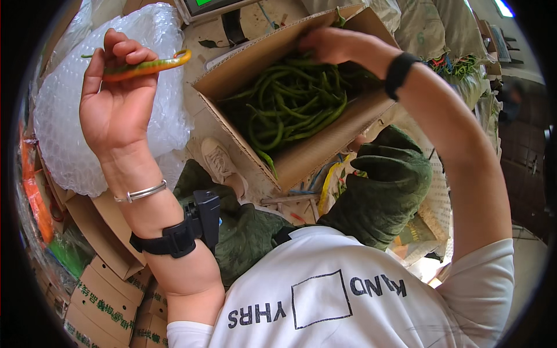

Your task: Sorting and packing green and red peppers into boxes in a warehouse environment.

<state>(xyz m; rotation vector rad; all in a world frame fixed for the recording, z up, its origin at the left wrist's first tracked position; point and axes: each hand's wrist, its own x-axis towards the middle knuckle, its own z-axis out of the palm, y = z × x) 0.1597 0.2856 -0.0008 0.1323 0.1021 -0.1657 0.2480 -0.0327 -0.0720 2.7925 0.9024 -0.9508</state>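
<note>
My left hand [119, 102] is raised palm up at the left, its fingers curled around a long chili pepper [163, 67] that is part green and part orange, with a hooked tip. In front of me stands an open cardboard box [322, 148] holding many long green chili peppers [300, 104]. My right hand [328, 45] reaches over the far right part of this box, near its inner wall. Motion blurs its fingers, so whether they grip a pepper cannot be told. One green pepper [267, 163] lies against the near left corner inside the box.
Bubble wrap [56, 117] lies to the left of the box. A device with a lit green display [209, 8] stands beyond it. Woven sacks [417, 30], some with peppers, are at the upper right. Printed cardboard boxes [104, 300] are stacked at the lower left. A yellow-edged bag [328, 180] lies between my legs.
</note>
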